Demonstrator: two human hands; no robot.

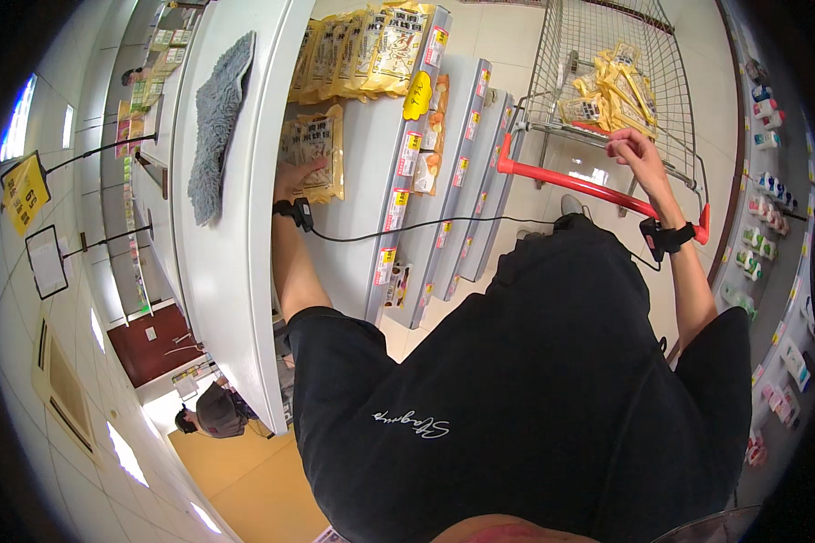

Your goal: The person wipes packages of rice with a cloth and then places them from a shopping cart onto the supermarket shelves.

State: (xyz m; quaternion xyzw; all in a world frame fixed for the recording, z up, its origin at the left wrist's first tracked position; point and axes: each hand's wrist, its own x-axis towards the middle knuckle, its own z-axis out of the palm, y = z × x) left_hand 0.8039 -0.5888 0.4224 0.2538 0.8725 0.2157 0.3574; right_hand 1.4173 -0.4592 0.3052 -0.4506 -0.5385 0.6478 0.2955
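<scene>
On a grey store shelf [360, 163], my left hand [300, 175] lies across a yellow plastic food packet [326, 146], fingers on its front. The upper shelf board hides part of this hand. Behind the packet stands a row of matching yellow packets [394, 51]. My right hand [635, 153] is raised over the near end of a wire shopping cart [543, 88], its fingers loosely curled with nothing visible in them. Several yellow packets [614, 88] lie heaped inside the cart. Each wrist wears a black strap with a small device.
The cart's red handle [570, 180] is close in front of my body. A black cable [407, 229] runs from my left wrist across the shelf fronts. A grey fluffy cloth [223, 129] lies on the white top board [244, 271]. Bottles line the right shelf [767, 197]. A person [221, 410] is at far left.
</scene>
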